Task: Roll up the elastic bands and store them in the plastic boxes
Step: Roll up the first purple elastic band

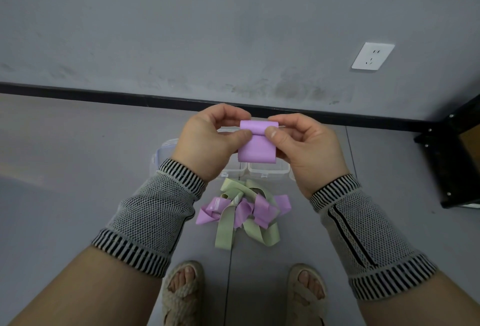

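Both hands hold one purple elastic band [257,147] in the air above the floor. Its top part is rolled into a small coil; a flat tail hangs down. My left hand [207,141] pinches the coil's left end with thumb and fingers. My right hand [309,146] pinches its right end the same way. Under the hands, clear plastic boxes [268,171] stand on the floor, mostly hidden by my hands and the band. A tangled heap of purple and green elastic bands [241,212] lies on the floor nearer to me than the boxes.
A grey wall with a black skirting board [104,93] runs behind the boxes. A white socket [372,56] is on the wall at the right. A black metal frame [452,159] stands at the right. My sandalled feet [181,292] are below the heap.
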A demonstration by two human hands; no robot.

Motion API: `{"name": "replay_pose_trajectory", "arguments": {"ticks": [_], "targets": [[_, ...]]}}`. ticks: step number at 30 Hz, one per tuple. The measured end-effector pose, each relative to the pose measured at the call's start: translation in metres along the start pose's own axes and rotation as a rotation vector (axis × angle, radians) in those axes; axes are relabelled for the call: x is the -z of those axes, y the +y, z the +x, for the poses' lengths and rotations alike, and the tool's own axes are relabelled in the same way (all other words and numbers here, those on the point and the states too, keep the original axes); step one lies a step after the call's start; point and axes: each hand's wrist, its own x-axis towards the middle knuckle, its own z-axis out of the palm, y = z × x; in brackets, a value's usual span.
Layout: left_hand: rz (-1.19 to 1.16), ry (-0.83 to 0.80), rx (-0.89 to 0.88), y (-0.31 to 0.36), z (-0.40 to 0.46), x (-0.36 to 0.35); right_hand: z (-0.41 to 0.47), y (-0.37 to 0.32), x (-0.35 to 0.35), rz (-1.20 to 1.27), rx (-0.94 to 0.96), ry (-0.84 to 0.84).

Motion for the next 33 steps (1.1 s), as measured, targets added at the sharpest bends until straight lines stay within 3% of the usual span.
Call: {"name": "replay_pose_trajectory", "arguments": {"ticks": [6,14,17,20,27,33], "targets": [[-0.153,-0.059,0.138,0.002,0.0,0.001,0.001,0.001,0.002,-0.006,0.07,-0.038],[0.014,-0.076,0.001,0.003,-0.002,0.004,0.001,0.002,0.001,0.074,-0.019,-0.058],[-0.016,-0.053,0.053,0.003,-0.001,0.002,0.002,0.003,0.001,0.08,-0.015,-0.028],[-0.028,-0.02,0.112,0.002,0.001,0.003,0.001,0.003,-0.001,0.084,0.026,0.021],[0.003,-0.007,0.053,0.002,0.001,0.0,-0.004,0.002,-0.01,-0.082,0.155,0.079],[-0.102,0.054,0.066,0.001,0.002,0.002,-0.008,0.001,-0.017,-0.131,0.228,-0.042]]}}
